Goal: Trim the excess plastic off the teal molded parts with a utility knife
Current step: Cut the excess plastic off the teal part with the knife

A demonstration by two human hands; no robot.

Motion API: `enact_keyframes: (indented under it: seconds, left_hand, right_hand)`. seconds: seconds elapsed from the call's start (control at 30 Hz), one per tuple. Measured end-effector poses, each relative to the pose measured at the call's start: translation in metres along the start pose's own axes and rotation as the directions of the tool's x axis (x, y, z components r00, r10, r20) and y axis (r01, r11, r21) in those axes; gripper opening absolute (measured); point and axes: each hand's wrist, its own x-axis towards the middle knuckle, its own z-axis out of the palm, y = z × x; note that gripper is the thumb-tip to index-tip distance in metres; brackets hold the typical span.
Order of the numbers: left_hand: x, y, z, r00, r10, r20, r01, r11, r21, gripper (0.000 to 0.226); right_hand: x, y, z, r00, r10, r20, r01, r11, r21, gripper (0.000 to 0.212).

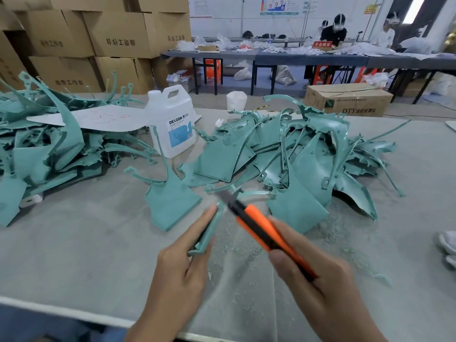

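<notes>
My left hand (pixel 180 265) holds a thin teal molded strip (pixel 208 233) between forefinger and thumb, above the grey table (pixel 74 243). My right hand (pixel 318 280) grips an orange and black utility knife (pixel 259 225). Its blade tip lies at the strip's upper end, blurred. A single teal part (pixel 170 203) stands just left of the blade. One heap of teal parts (pixel 296 156) lies behind the knife to the right, another heap (pixel 44 144) at the far left.
A white plastic jug (pixel 172 119) stands between the heaps, with a white sheet (pixel 98 118) on the left heap. Teal shavings (pixel 237 245) litter the table under my hands. Cardboard boxes (pixel 98 40) are stacked behind; people work at far tables.
</notes>
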Motion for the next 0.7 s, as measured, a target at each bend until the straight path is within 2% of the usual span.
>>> enact_keyframes:
  seconds: [0.07,0.17,0.2,0.23,0.27,0.33,0.4,0.43,0.47,0.5,0.57,0.63,0.7]
  left_hand:
    - [-0.002,0.001,0.0,0.997,-0.068,-0.022,0.068,0.997,-0.031,0.032]
    - [-0.004,0.001,-0.002,0.98,-0.166,-0.108,0.153,0.981,-0.121,0.027]
    - [-0.004,0.0,-0.002,0.97,-0.204,-0.13,0.178,0.966,-0.187,0.022]
    - [-0.003,-0.002,-0.002,0.948,-0.288,-0.133,0.231,0.914,-0.333,0.017]
    - [-0.002,-0.003,-0.001,0.913,-0.398,-0.09,0.295,0.797,-0.528,0.019]
    - [-0.004,-0.011,0.003,0.835,-0.547,0.059,0.358,0.459,-0.813,0.031]
    - [-0.007,-0.017,0.009,0.773,-0.604,0.192,0.377,0.196,-0.905,0.045]
    - [-0.01,-0.021,0.013,0.745,-0.621,0.246,0.396,0.115,-0.911,0.049]
    - [-0.015,-0.027,0.017,0.712,-0.642,0.285,0.441,0.092,-0.893,0.05]
    - [-0.02,-0.032,0.02,0.677,-0.667,0.312,0.519,0.132,-0.844,0.05]
    - [-0.03,-0.04,0.019,0.624,-0.705,0.337,0.69,0.294,-0.661,0.048]
    - [-0.037,-0.041,0.007,0.566,-0.706,0.425,0.819,0.426,-0.384,0.061]
    - [-0.042,-0.037,-0.008,0.456,-0.69,0.562,0.843,0.538,-0.023,0.072]
  right_hand:
    - [0.003,0.006,0.002,1.0,0.021,-0.006,-0.021,1.0,-0.019,0.042]
    - [0.01,0.025,0.001,0.985,0.151,-0.087,-0.156,0.986,-0.064,0.04]
    - [0.008,0.032,0.001,0.977,0.193,-0.09,-0.197,0.98,-0.042,0.04]
    - [0.005,0.036,0.001,0.97,0.226,-0.088,-0.228,0.973,-0.014,0.04]
    - [0.001,0.04,0.002,0.964,0.254,-0.082,-0.254,0.967,0.009,0.041]
    - [-0.008,0.045,0.007,0.954,0.294,-0.065,-0.293,0.956,0.022,0.045]
    - [-0.015,0.047,0.012,0.945,0.325,-0.039,-0.324,0.946,0.025,0.046]
    - [-0.018,0.049,0.016,0.94,0.34,-0.02,-0.339,0.94,0.029,0.045]
    - [-0.02,0.05,0.018,0.936,0.353,0.001,-0.353,0.935,0.029,0.045]
    - [-0.023,0.05,0.021,0.93,0.366,0.018,-0.367,0.93,0.029,0.044]
    - [-0.028,0.052,0.024,0.922,0.385,0.034,-0.386,0.922,0.019,0.041]
    - [-0.031,0.051,0.026,0.922,0.384,0.046,-0.383,0.923,-0.022,0.04]
    - [-0.032,0.05,0.027,0.925,0.374,0.063,-0.369,0.926,-0.077,0.036]
